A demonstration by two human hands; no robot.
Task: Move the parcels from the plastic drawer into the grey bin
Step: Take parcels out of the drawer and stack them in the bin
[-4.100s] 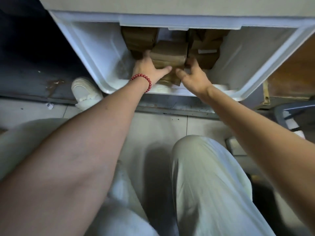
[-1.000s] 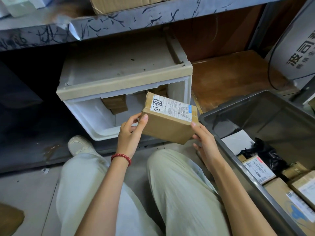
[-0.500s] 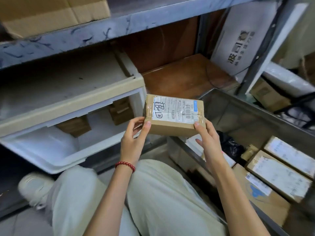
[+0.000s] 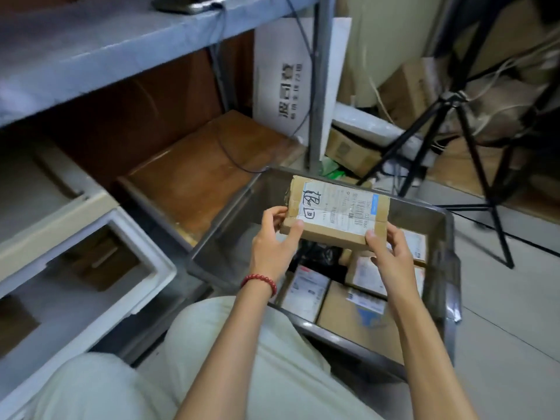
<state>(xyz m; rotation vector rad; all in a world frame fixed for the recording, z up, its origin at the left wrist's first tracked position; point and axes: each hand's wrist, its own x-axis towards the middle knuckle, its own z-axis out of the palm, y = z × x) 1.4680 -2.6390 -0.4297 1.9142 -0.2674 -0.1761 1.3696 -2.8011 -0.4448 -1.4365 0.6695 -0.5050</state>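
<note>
A brown cardboard parcel (image 4: 336, 213) with a white label and black handwriting hangs over the grey bin (image 4: 224, 237). My left hand (image 4: 274, 241) grips its left end, and my right hand (image 4: 389, 253) grips its right end. Several labelled parcels (image 4: 357, 322) and a black bag lie in the bin below. The white plastic drawer (image 4: 145, 268) stands pulled out at the left, with brown parcels (image 4: 103, 262) still inside.
A grey metal shelf (image 4: 91, 56) runs overhead, with a wooden board (image 4: 197, 165) under it. A black tripod (image 4: 460, 140) and cardboard boxes (image 4: 351, 150) stand behind the bin. My knees in pale trousers (image 4: 242, 374) fill the foreground.
Both hands lifted the parcel out of the drawer and carried it right; it now hangs over the grey bin. The view has swung right with it.
</note>
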